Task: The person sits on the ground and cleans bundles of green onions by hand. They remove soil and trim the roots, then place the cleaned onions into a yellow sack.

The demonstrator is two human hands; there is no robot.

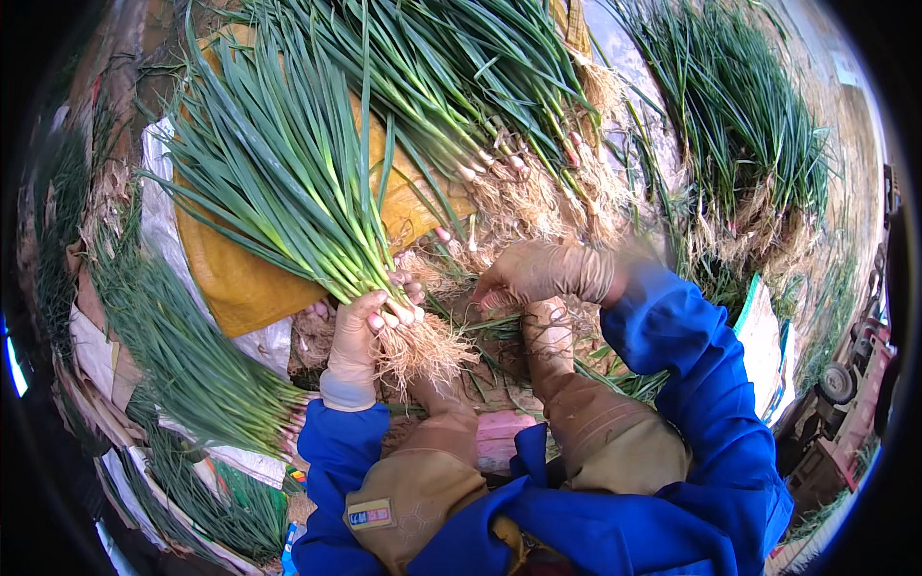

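Observation:
My left hand [356, 338], in a thin dirty glove, grips a bunch of young garlic plants [328, 245] just above the bulbs. Their pinkish-white bulbs [392, 317] sit level at the hand, and the tan roots [425, 353] hang loose towards my legs. Long green leaves fan up and left over a yellow sheet [245, 295]. Apart from the bunch, my right hand [540, 273], also gloved, hovers over my lower leg with bent fingers. Whether anything is between those fingertips cannot be seen.
A large pile of garlic plants [461, 79] with roots lies ahead, and another heap [749, 122] stands at the right. Sorted plants [194, 360] lie on the left. Leaf scraps litter the ground around a pink block [502, 435] between my legs. A wheeled vehicle [835, 403] appears far right.

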